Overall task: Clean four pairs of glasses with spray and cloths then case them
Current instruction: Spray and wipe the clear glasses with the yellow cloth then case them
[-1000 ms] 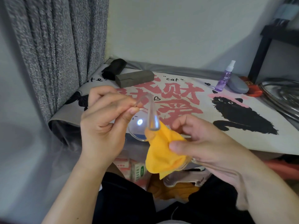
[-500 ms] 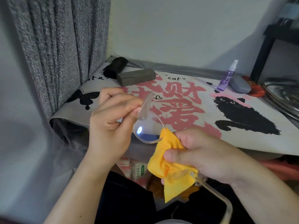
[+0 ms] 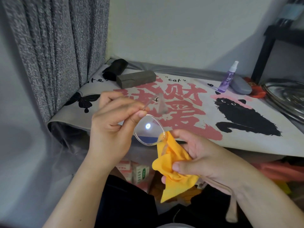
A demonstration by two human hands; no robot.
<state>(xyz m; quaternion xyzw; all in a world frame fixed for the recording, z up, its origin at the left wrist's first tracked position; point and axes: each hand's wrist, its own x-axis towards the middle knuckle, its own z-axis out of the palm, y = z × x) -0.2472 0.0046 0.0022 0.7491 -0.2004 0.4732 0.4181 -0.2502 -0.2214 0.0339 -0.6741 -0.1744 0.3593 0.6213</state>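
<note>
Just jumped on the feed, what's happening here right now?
A person is cleaning a clear-framed pair of glasses. The left hand pinches one temple arm, holding the frame up, while the right hand grips a yellow cloth bunched over the other lens. On the table behind sit a purple spray bottle, a rectangular grey case, a black pouch and a rounded grey case.

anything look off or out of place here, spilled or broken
Nothing stands out. The spray bottle stands upright on the table mat, no spill shows, and the glasses held by the left hand look whole.
</note>
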